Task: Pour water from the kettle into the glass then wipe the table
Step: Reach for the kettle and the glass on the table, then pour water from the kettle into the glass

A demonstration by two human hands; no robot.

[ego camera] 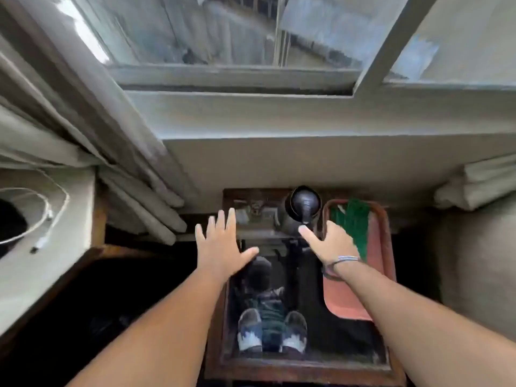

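A metal kettle [303, 208] with a dark lid and handle stands at the far end of a glass-topped wooden table [304, 367]. A clear glass [255, 209] seems to stand just left of it, blurred and hard to make out. My right hand [328, 244] hovers just in front of the kettle, index finger almost at its handle, holding nothing. My left hand [222, 244] is spread flat above the table's far left part, near the glass. A green cloth [353, 223] lies in a red tray [379, 263] on the table's right side.
A wall and window sill [279, 118] rise right behind the table. Grey curtains [92, 141] hang at the left. A white surface with a cable [47, 216] lies at far left. My shoes [272, 329] show through the glass top.
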